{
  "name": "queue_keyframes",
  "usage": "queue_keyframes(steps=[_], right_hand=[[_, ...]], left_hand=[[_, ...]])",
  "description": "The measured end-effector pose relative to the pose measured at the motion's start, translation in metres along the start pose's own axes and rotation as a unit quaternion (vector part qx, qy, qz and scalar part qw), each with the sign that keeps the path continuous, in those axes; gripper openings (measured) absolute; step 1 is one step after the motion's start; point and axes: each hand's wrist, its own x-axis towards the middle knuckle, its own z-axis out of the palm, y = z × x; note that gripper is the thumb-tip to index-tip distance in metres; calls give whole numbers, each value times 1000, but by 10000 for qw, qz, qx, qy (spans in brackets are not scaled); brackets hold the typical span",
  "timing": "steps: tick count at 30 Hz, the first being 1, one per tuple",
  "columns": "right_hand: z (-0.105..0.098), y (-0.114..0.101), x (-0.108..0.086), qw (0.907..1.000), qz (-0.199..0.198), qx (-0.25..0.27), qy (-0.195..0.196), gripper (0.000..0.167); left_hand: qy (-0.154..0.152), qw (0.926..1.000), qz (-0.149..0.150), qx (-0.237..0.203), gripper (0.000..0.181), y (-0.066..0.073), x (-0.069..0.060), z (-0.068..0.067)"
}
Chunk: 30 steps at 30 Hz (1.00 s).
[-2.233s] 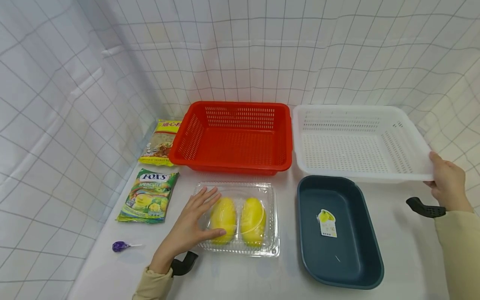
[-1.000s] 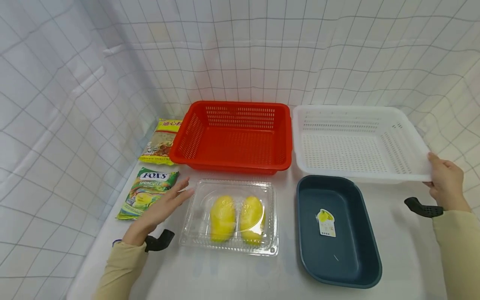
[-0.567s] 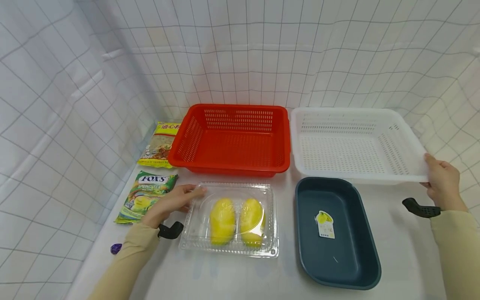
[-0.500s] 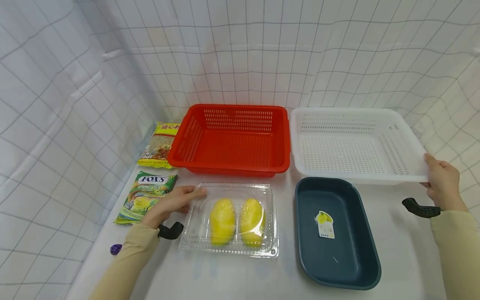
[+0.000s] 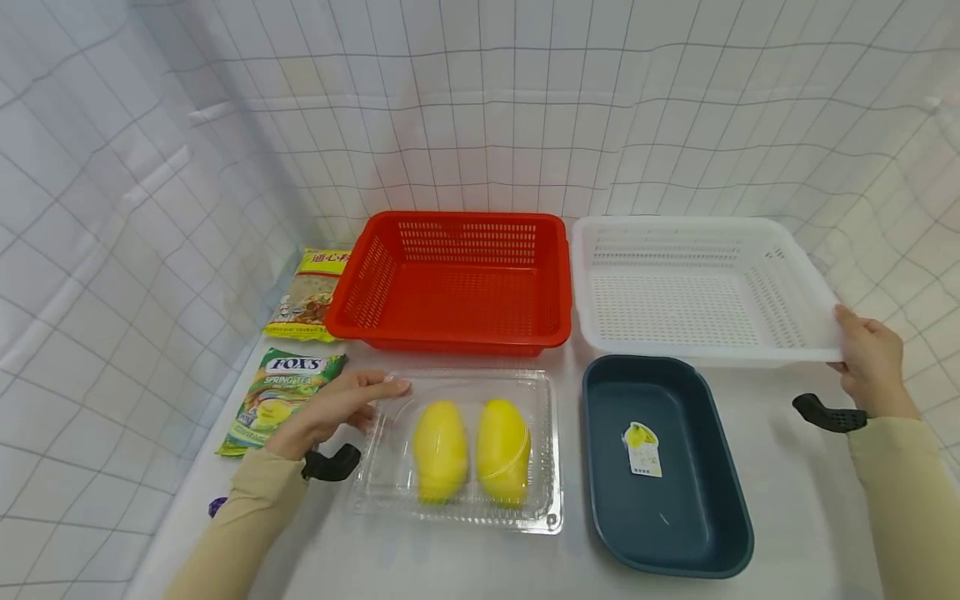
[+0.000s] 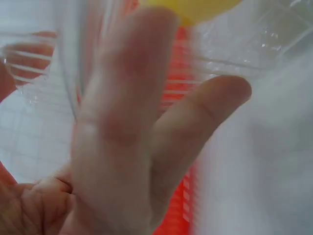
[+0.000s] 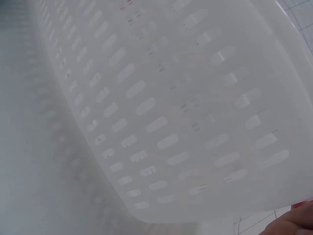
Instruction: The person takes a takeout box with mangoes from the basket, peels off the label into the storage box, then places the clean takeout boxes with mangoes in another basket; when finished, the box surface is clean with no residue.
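Note:
In the head view a clear plastic clamshell box [image 5: 480,521] holds two yellow mango-shaped fruits, the left fruit [image 5: 440,450] and the right fruit [image 5: 503,450]. My left hand [image 5: 337,410] grips the box's left edge near its back corner. The left wrist view shows the clear wall between the thumb [image 6: 30,61] and the fingers [image 6: 122,112], with a bit of yellow fruit above. At far right my right hand [image 5: 872,357] holds the front right corner of a white perforated basket [image 5: 675,354]. Only a fingertip [image 7: 291,223] shows in the right wrist view, beside the basket wall [image 7: 161,105].
A red basket [image 5: 450,340] stands behind the box. A dark blue tray [image 5: 663,533] with a fruit sticker [image 5: 642,450] is right of it. At left lie a green FOX'S candy bag [image 5: 277,392], a yellow-edged food bag [image 5: 306,296] and a partly hidden purple lollipop [image 5: 217,506].
My left hand moved from above the box out to the left, then came back and took hold of its left edge. The box now looks slightly raised. My right hand has kept hold of the white basket.

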Motion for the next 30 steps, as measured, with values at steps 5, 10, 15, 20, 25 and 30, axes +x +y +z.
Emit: queue_keyframes(steps=[5,10,15,20,25,30], right_hand=[[-1,-4,-6,10000,46,-29,0,35],[-2,-3,-4,9999,25,120,-47,40],[1,-2,-3,9998,-1,173,-91,38],[9,0,-4,9998,-58,153,-131,34],[13,-2,-6,9999,-109,92,-73,30],[15,-3,-5,9999,-129,76,-80,30]], left_hand=[[-255,9977,421,463,42,42,1,8],[-320,9928,837,796,41,95,20,22],[-178,9924,1019,670,47,146,60,37],[126,9915,1232,398,48,185,110,53],[324,9934,1096,67,56,209,153,76],[732,9934,884,-3,66,220,189,107]])
